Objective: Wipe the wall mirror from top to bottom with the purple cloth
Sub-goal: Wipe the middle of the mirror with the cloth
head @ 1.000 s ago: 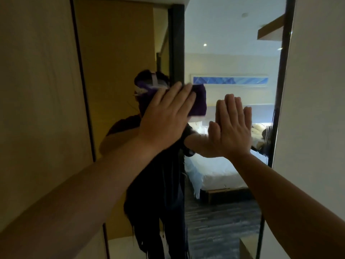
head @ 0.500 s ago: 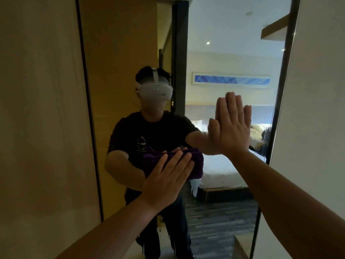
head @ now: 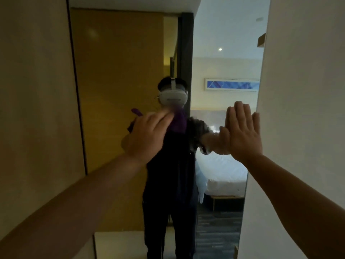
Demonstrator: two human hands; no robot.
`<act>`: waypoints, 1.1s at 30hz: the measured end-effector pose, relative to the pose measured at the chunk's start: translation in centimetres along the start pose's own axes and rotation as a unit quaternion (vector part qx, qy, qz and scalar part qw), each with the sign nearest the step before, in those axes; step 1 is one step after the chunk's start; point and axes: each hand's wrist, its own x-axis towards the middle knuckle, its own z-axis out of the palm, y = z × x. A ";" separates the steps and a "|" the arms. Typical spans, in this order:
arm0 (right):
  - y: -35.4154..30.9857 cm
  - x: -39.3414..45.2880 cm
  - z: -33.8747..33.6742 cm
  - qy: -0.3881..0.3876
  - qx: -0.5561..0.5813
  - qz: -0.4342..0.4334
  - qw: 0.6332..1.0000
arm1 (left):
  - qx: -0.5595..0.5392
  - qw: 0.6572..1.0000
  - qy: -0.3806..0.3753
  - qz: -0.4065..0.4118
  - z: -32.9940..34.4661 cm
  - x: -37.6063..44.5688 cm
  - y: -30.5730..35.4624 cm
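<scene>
The tall wall mirror [head: 119, 71] fills the middle of the head view, with a dark frame line down its left side. My left hand [head: 147, 135] presses the purple cloth [head: 179, 124] flat against the glass at about mid height, fingers straight and blurred by motion. Most of the cloth is hidden behind that hand; purple edges show above and to its right. My right hand [head: 242, 131] lies flat on the glass near the mirror's right edge, fingers straight and pointing up, holding nothing.
A wood-tone wall panel [head: 35, 109] borders the mirror on the left and a pale wall [head: 302, 109] juts out on the right. The glass reflects a person wearing a headset, a bed and a framed picture.
My left hand with the cloth dropped from head height to chest height, then came back up and to the left. My right hand stayed flat on the glass. The view shifted upward.
</scene>
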 end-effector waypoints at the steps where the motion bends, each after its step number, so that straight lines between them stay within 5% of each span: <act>1: 0.0 0.1 0.3 0.006 0.007 -0.004 1.000 | 0.011 1.000 0.018 -0.002 -0.1 2.7 0.0; 5: 0.3 0.3 1.1 0.022 0.025 -0.012 0.999 | 0.056 0.997 0.055 -0.003 -0.1 13.2 0.8; 10: 0.6 0.3 1.2 0.037 0.034 -0.034 0.998 | 0.091 0.996 0.002 -0.003 2.1 18.7 2.9; 13: 0.7 0.3 1.5 0.061 0.043 -0.044 0.996 | 0.116 0.992 -0.056 0.006 4.5 16.4 3.7; 22: 1.3 0.1 2.1 0.188 0.183 -0.072 0.962 | 0.084 0.993 -0.058 0.067 7.4 -0.2 9.4; 27: 1.4 0.2 2.2 0.203 0.170 -0.077 0.961 | 0.079 0.989 -0.072 0.097 8.9 -9.5 11.8; 33: 1.3 0.3 2.7 0.182 0.126 -0.062 0.973 | 0.069 0.992 -0.061 0.084 9.2 -10.4 12.0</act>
